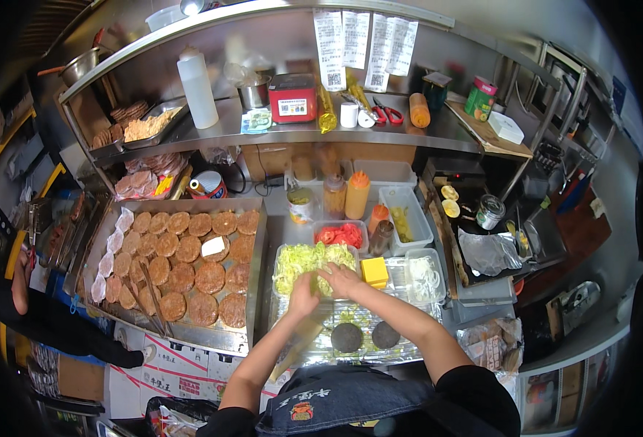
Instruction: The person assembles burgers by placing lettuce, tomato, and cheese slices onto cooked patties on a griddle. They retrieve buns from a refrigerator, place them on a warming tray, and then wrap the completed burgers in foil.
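My left hand (pixel 304 295) and my right hand (pixel 340 279) are side by side at the front of a clear container of shredded lettuce (pixel 294 262), fingers down in the shreds. Whether the fingers grip any lettuce is hidden. Sliced tomatoes (pixel 340 235) sit in a tub behind it. Yellow cheese slices (pixel 374 271) are stacked just right of my right hand, and a tub of sliced onion (pixel 424 276) stands beyond them. Below my hands, two dark round buns (pixel 346 337) lie on a foil-covered surface scattered with lettuce bits.
On the left, a griddle (pixel 258 262) holds rows of patties and metal tongs (pixel 152 297). Sauce bottles (pixel 357 195) stand behind the tomatoes. A metal shelf (pixel 234 136) spans the back. A co-worker's arm (pixel 19 284) shows at far left; a foil-topped hot plate (pixel 488 251) is right.
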{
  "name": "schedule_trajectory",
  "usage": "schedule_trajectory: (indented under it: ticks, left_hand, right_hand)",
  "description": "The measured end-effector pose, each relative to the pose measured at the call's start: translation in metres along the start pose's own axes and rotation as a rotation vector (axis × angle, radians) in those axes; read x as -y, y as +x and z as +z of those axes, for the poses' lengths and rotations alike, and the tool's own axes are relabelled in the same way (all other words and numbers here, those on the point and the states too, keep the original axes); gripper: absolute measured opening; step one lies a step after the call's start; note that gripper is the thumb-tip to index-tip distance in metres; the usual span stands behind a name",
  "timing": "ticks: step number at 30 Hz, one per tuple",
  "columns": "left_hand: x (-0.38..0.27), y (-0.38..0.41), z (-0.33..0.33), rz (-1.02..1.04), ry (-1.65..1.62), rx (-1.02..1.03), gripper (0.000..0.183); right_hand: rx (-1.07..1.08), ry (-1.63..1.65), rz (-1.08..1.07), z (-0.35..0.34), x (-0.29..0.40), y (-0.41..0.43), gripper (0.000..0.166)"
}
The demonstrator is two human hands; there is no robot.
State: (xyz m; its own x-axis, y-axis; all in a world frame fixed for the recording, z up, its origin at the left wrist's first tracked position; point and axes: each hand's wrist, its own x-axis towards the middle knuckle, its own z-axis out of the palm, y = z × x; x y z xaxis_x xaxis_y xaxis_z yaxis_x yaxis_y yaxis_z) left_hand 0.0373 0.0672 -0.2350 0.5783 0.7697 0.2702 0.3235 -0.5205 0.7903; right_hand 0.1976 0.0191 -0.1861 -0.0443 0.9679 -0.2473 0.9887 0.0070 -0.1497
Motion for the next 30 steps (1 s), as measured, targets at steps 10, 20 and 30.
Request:
schedule_trajectory:
  ticks: [10, 20, 30]
  left_hand:
    - [0.011, -0.003, 0.001, 0.129, 0.069, 0.075, 0.052]
    - [0.009, 0.066, 0.008, -0.236, -0.591, -0.129, 0.042]
    - [0.02, 0.088, -0.001, -0.77, -1.69, 0.168, 0.047]
  right_hand:
    - [-0.198, 0.207, -0.144, 0.026, -0.033, 0.012, 0.038]
    - [-0.146, 0.336, -0.207, -0.022, -0.049, 0.038, 0.03]
    - [-0.254, 0.428, -0.394, -0.072, -0.001, 0.058, 0.028]
